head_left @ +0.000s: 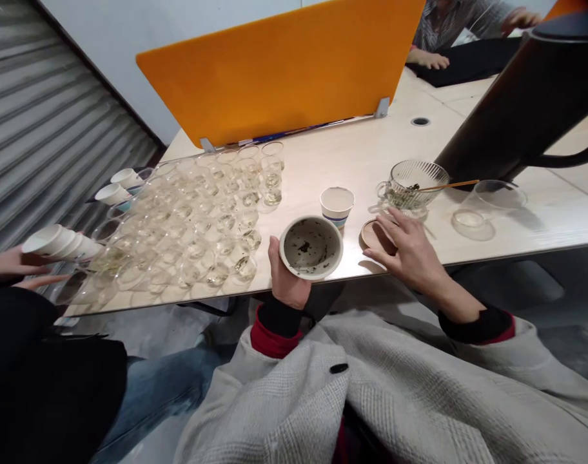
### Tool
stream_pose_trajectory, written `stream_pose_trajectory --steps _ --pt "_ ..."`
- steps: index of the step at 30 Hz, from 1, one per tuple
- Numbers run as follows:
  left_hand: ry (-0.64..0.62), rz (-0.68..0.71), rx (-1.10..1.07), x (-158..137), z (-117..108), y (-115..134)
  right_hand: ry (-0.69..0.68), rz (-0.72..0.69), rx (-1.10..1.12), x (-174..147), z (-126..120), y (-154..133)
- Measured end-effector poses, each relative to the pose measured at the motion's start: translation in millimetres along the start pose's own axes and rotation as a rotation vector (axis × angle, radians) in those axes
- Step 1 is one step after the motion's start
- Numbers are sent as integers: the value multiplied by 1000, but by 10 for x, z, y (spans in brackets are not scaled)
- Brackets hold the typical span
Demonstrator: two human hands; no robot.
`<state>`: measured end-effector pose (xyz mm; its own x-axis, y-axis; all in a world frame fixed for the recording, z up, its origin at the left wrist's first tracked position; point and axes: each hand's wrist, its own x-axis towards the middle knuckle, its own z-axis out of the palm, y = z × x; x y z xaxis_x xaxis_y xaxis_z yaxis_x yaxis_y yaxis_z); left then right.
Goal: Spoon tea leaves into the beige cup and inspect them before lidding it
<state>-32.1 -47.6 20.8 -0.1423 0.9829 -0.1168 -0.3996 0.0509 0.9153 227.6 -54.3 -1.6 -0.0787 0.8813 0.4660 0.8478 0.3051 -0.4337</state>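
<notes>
My left hand [290, 283] is wrapped around a grey ceramic cup [311, 248], tilted toward me, with dark tea leaf bits stuck to its inside. My right hand [410, 251] has its thumb and fingers at the edges of a small round brown lid [377, 237] low over the table's front edge. Just behind the ceramic cup stands a paper cup [337, 205] with a blue band. Beyond my right hand is a ribbed glass cup [418, 183] holding leaves, and an orange-brown stick [449, 185] lies across its rim.
Many clear plastic cups [197, 219] with pale liquid crowd the table's left side. Another person's hand [18, 267] holds stacked paper cups [62, 243] there. A tall dark jug [521, 96] and a clear cup [499, 196] stand right. An orange divider [284, 71] crosses the back.
</notes>
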Motion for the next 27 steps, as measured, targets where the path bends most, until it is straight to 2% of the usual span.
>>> stream_pose_trajectory --steps 2,5,7,10,16,20,24,27 --pt "-31 -72 -91 11 -8 21 157 120 99 -50 -167 -54" --pt "-34 -140 -129 47 -36 43 408 382 326 -84 -374 -82" --pt "-43 -136 -144 79 -53 40 487 506 477 -48 -433 -59" --pt "-84 -117 -199 115 -67 22 521 595 609 83 -427 -3" --pt "-101 -113 -210 115 -68 23 581 668 777 433 -377 68" --pt "-50 -124 -143 110 -43 36 594 685 685 635 -344 137" --pt "-5 -107 -88 105 -15 50 613 579 545 712 -330 145" --pt "-23 -112 -94 97 -6 64 701 428 456 651 -433 5"
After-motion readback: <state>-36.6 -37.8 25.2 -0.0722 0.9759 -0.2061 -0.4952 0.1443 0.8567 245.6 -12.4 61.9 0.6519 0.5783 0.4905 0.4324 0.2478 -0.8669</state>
